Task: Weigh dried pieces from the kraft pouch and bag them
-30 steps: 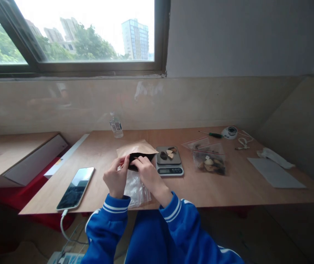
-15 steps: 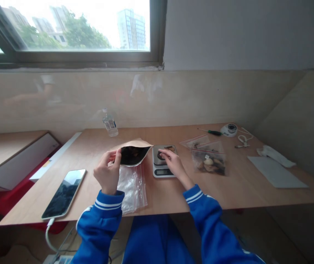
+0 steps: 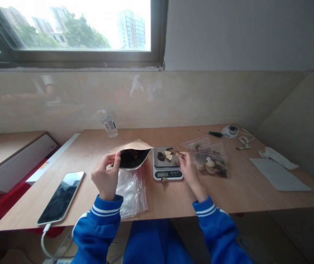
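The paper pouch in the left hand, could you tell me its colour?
The paper pouch is kraft brown outside, dark inside; head view.

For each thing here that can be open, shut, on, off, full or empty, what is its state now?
Kraft paper pouch: open, held by left hand.
Kitchen scale: carries a few pieces.
Right hand: pinching a small piece.
Filled zip bag: seemingly shut.
Empty zip bags: flat.
Phone: screen dark, cable plugged.
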### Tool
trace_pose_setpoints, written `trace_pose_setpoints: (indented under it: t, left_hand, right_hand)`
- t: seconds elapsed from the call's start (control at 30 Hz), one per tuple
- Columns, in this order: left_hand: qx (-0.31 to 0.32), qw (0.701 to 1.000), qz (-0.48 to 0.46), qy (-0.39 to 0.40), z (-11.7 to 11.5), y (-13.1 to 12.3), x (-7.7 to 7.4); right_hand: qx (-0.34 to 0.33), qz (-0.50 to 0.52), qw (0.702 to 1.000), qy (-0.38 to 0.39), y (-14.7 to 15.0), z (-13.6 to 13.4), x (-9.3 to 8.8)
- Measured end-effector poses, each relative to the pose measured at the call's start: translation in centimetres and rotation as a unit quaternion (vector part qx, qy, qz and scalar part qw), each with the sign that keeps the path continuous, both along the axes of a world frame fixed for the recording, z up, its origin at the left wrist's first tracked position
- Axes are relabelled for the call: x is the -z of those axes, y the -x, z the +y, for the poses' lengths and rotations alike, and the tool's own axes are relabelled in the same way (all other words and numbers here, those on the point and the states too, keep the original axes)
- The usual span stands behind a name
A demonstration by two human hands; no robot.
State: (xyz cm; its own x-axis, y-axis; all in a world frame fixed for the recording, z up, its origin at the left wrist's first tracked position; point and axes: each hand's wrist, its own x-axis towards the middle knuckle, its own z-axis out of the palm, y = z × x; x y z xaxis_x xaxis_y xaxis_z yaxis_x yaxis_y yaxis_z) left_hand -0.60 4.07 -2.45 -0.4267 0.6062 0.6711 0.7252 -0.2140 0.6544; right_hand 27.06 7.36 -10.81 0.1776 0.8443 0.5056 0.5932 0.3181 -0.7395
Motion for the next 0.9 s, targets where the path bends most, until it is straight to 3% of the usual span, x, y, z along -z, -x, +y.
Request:
trace_pose_setpoints:
  t: [0.07, 0.2, 0.37, 0.47, 0.6, 0.73, 0.9]
  left_hand:
    - [0.004, 1.0, 0.001, 0.0, -0.1, 0.0, 0.1]
    - [0.01, 1.0, 0.005, 0.002, -0.2, 0.1, 0.3]
    - [0.021, 1.0, 0.007, 0.004, -0.4, 0.1, 0.4]
    - [0.02, 1.0, 0.005, 0.005, -0.5, 0.1, 0.5]
    - [0.016, 1.0, 0.004, 0.01, -0.6, 0.0, 0.5]
    - [0.025, 1.0, 0.008, 0.01, -0.8, 0.0, 0.5]
    - [0.026, 1.0, 0.012, 0.01, -0.9, -0.1, 0.6]
  right_hand:
    - [0.017, -0.078, 0.997, 0.007, -0.5, 0.3, 0.7]
    - [-0.029, -0.187, 0.982, -0.008, -0.3, 0.0, 1.2]
    - [-0.017, -0.196, 0.981, 0.002, 0.7, -3.9, -0.2]
    - [-0.089, -0.183, 0.979, 0.027, 1.7, -7.1, -0.4]
    - [-0.194, -0.187, 0.961, 0.07, 3.0, -9.6, 0.7]
    - [-0.227, -0.146, 0.96, 0.079, 3.5, -8.7, 0.1]
    - [-0.183, -0.136, 0.973, 0.034, 4.3, -3.5, -3.2]
